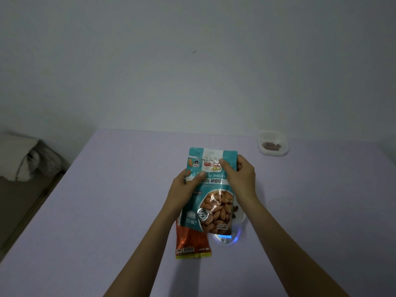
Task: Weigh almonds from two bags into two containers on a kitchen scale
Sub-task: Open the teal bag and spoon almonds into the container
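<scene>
**Steady the bag before pouring**

Left hand point(184, 186) grips the teal almond bag point(211, 200) by its left edge; right hand point(241, 174) pinches its top. Hold it upright and tip slowly. Below, mid-table point(107, 189), is the lit scale point(232, 238), with the orange bag point(191, 241) beside it. An almond container point(273, 144) sits at the far-right corner.

I see bare arms only. The left forearm point(150, 243) and left hand point(182, 187), left of the bag point(214, 202), are uncovered as far as I can see. So are the right forearm point(278, 239) and right hand point(242, 176), right of it. The right thumbnail is short and plain.
</scene>
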